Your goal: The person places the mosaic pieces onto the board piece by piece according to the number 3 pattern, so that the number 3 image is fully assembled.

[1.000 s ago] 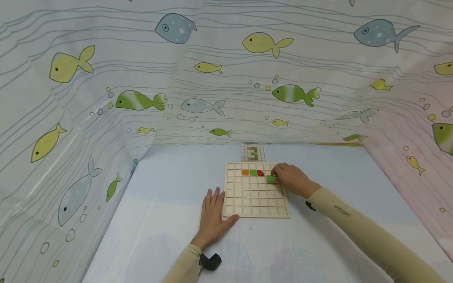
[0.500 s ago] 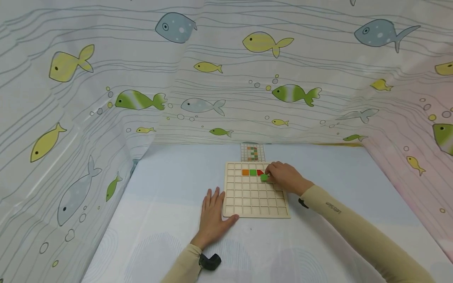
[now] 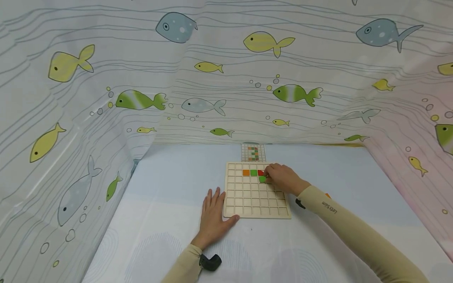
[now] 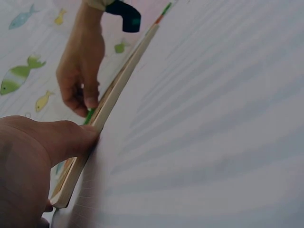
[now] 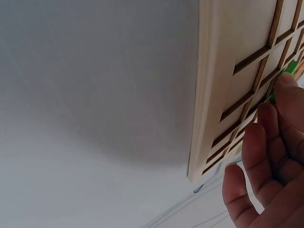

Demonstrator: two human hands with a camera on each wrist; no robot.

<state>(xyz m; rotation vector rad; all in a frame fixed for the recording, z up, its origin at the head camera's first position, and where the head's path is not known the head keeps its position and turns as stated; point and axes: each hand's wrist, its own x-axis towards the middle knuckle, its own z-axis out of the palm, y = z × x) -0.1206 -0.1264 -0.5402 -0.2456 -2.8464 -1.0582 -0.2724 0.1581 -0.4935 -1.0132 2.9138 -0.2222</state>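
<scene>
The nearer right hand (image 3: 284,179) is pinching a green tile (image 3: 262,179) at its 9 o'clock, below the red tile (image 3: 260,173), the straight-fingered left hand (image 3: 212,220) bracing the board (image 3: 250,194) from 8 o'clock.

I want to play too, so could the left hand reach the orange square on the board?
Probably yes: the left hand is at the left edge of the board, and only bare board shows between it and the orange square. The right hand is farther right.
</scene>
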